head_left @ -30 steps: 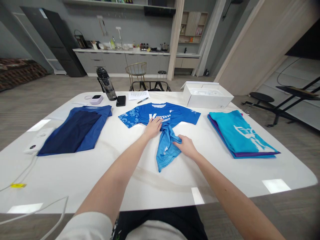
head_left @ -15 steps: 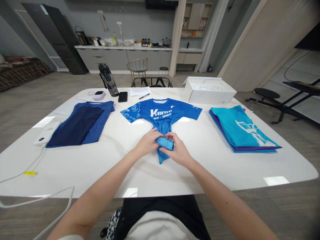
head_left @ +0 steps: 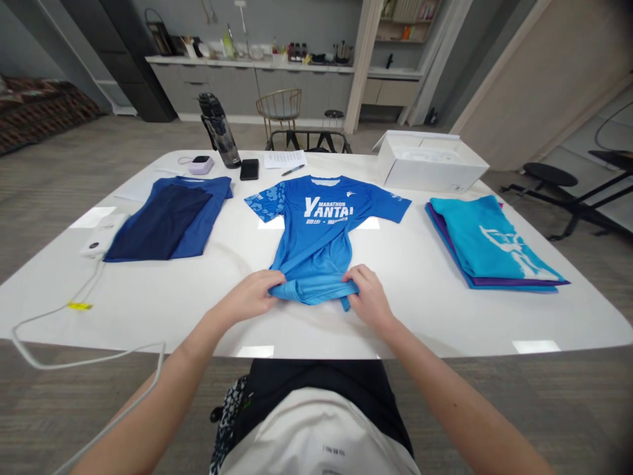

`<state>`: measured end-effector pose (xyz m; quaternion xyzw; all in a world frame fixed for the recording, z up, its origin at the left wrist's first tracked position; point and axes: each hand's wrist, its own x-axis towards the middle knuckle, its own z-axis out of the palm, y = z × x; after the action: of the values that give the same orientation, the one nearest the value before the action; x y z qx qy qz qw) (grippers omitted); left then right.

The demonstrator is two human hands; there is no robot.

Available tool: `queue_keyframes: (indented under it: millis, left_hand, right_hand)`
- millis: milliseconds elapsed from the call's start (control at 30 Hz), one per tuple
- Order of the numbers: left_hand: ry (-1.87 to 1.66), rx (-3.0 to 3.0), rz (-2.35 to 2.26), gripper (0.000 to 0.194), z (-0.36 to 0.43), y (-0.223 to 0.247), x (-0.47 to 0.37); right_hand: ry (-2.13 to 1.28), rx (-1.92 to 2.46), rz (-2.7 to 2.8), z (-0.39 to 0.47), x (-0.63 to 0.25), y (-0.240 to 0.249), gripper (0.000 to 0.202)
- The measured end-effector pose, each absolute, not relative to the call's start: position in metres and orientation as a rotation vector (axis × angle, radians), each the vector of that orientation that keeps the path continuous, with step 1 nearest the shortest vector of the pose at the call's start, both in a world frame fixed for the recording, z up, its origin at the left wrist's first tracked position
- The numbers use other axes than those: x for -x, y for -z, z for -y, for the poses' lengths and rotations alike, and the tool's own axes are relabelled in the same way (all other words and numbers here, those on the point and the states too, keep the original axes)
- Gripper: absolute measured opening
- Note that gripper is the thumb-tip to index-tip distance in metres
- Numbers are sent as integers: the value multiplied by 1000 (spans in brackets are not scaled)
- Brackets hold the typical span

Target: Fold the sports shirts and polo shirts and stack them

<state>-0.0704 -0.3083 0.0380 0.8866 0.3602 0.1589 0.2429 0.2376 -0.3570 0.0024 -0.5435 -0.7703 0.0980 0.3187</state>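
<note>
A blue T-shirt (head_left: pixel 316 227) with white lettering lies chest side up in the middle of the white table (head_left: pixel 395 310), its collar away from me. Its lower edge is turned up into a lighter blue band, creased and uneven. My left hand (head_left: pixel 257 293) grips the left end of this band, fingers closed on the cloth. At the other end, my right hand (head_left: pixel 368 293) pinches the band between thumb and fingers. A small corner of cloth hangs below the band near my right hand. Wrinkles run diagonally across the shirt's belly.
Folded dark blue clothes (head_left: pixel 163 221) lie at left beside a white power strip (head_left: pixel 101 237) with a cable. Turquoise and purple folded clothes (head_left: pixel 494 244) lie at right. Farther back are a water bottle (head_left: pixel 220 132), a black phone (head_left: pixel 249 169), a pen (head_left: pixel 293 170) and a white box (head_left: pixel 430 161).
My hands have moved apart, from close together on a bunched roll to the two ends of a wide band. The shirt's lower part has spread out, and its lettering lies flatter.
</note>
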Motion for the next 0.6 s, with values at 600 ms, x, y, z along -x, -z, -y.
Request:
queue_keyframes:
  millis: [600]
  left_hand:
    - [-91,-2581,-1021,21,353,-37,105]
  right_hand:
    - [-345,1575,2469,424,-295,-8,24]
